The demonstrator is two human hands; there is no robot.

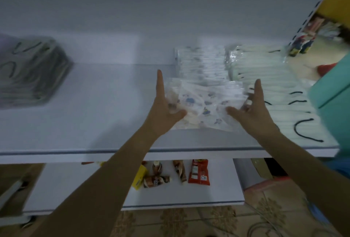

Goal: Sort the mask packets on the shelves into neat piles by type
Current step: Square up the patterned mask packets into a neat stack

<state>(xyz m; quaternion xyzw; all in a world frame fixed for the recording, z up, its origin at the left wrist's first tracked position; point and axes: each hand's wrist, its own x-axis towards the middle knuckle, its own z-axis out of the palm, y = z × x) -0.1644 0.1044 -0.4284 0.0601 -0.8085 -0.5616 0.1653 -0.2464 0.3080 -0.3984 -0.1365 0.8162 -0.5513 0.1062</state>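
We face a white shelf, dim and a little blurred. Our left hand and right hand pinch a printed mask packet by its side edges, thumbs on top. Just beyond the grip lies the printed pile, right of it the white pile, and far left a grey pile.

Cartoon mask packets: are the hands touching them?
Touching. Head view shows left hand and right hand gripping opposite sides of the cartoon mask packets.
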